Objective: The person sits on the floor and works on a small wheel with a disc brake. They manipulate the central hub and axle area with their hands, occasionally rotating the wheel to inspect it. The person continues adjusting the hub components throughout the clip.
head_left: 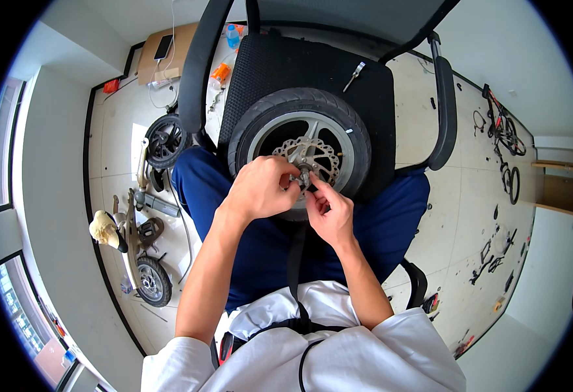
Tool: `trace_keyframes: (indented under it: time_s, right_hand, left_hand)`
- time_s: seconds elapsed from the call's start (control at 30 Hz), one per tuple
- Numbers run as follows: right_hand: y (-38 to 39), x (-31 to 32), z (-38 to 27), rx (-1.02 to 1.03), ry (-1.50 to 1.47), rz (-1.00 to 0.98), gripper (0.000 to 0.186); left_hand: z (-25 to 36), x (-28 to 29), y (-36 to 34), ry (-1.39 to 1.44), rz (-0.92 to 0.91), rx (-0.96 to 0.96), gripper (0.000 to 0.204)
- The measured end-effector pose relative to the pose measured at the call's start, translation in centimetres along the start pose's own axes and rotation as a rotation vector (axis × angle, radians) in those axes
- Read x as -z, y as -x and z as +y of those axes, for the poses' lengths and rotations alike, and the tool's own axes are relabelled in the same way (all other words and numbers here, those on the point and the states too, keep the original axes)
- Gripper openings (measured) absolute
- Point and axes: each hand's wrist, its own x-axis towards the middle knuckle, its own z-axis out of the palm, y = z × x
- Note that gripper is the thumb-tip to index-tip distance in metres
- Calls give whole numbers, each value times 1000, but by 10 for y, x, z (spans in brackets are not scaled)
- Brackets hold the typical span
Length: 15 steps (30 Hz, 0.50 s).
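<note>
A scooter-type wheel with a black tyre [358, 124] and silver spokes lies flat on the black seat [286, 59] of an office chair in front of me. On its upper face sits a perforated brake disc [324, 155]. My left hand [260, 186] bends over the hub, thumb and fingers pinched around a small metal fitting [305, 175] at the axle. From the other side my right hand [332, 212] pinches the same fitting with thumb and forefinger. My fingers partly hide its exact shape. A screwdriver [354, 77] rests on the seat beyond the wheel.
Chair armrests [443, 117] flank the seat. To the left on the floor are another wheel [167, 140] and a dismantled scooter [133, 242]. A phone [163, 48] lies on cardboard near a blue-capped bottle [233, 37]. At right, a bicycle [505, 127] and scattered parts lie along the wall.
</note>
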Motion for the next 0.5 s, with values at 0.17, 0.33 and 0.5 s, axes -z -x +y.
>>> trace_keyframes:
  time_s: [0.17, 0.33, 0.5]
  right_hand:
    - [7, -4, 0, 54, -11, 13, 48]
    - [10, -4, -2, 42, 22, 0, 44]
    - [2, -2, -9, -25, 21, 76, 42]
  left_hand:
    - [1, 0, 0, 16, 15, 5, 27]
    - [2, 1, -1, 1, -3, 6, 27]
    - [0, 1, 0, -7, 11, -11, 28]
